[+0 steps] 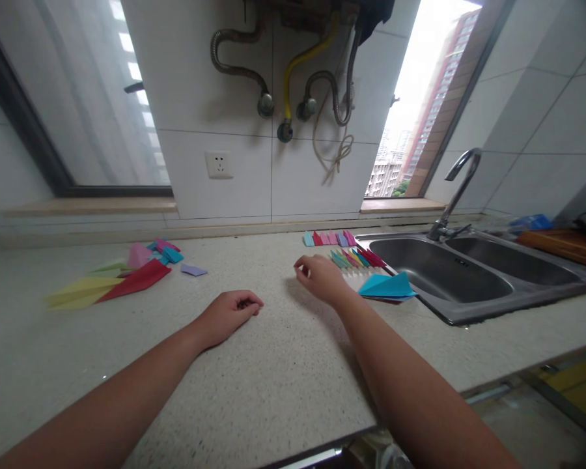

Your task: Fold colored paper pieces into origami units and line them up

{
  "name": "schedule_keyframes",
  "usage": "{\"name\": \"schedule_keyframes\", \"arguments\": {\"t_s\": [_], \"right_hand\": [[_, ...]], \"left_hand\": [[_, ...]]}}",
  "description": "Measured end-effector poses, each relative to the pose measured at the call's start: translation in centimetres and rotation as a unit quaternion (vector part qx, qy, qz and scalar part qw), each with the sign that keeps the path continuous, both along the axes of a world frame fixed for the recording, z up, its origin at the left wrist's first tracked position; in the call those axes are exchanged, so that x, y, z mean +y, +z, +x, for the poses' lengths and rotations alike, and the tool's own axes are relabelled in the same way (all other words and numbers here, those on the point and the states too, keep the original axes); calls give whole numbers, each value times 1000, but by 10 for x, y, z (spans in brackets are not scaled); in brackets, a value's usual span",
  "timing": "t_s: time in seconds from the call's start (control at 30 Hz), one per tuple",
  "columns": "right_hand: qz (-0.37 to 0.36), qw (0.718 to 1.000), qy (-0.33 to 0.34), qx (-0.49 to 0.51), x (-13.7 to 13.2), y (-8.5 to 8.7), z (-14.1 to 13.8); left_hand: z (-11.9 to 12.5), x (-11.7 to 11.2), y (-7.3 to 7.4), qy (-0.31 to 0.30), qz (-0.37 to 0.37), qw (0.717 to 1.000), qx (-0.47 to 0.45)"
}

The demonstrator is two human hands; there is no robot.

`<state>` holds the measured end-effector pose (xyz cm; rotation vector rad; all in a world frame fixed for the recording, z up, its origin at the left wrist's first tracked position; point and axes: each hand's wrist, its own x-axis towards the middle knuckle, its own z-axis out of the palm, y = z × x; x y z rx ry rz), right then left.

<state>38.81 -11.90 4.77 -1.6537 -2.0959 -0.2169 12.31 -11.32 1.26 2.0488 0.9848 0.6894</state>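
My left hand [228,317] rests on the pale speckled countertop [254,391], its fingers loosely curled in with nothing visible in them. Farther forward and to the right, my right hand [320,277] hovers low over the counter, fingers bent and drawn together; no object shows in it. Just beyond it stands a row of small folded papers [329,239] in blue, red, pink and purple. A second row of folded papers [356,258] lies beside the hand, partly hidden by it. Close to my right wrist is a blue paper plane [387,285] on top of other folded paper.
At the left lie a red paper plane [137,280], a yellow paper plane [83,291], a pile of small folded papers [163,251] and a single purple folded paper [194,270]. A double steel sink [444,306] with a faucet [461,189] borders the right side. Behind is a tiled wall.
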Motion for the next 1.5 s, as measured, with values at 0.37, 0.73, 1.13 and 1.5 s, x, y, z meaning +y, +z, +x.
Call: {"name": "schedule_keyframes", "arguments": {"t_s": [0.37,0.73,1.13,1.5], "right_hand": [[-148,961,234,19,-2,-22,-56],[-161,953,240,94,3,-25,-54],[-162,949,233,137,9,-28,-50],[-173,952,229,104,23,-27,-55]], "left_hand": [[1,3,0,-17,17,1000,-18],[1,1,-4,-1,47,999,-18],[-20,11,17,85,218,970,72],[-131,146,74,265,191,927,187]]}}
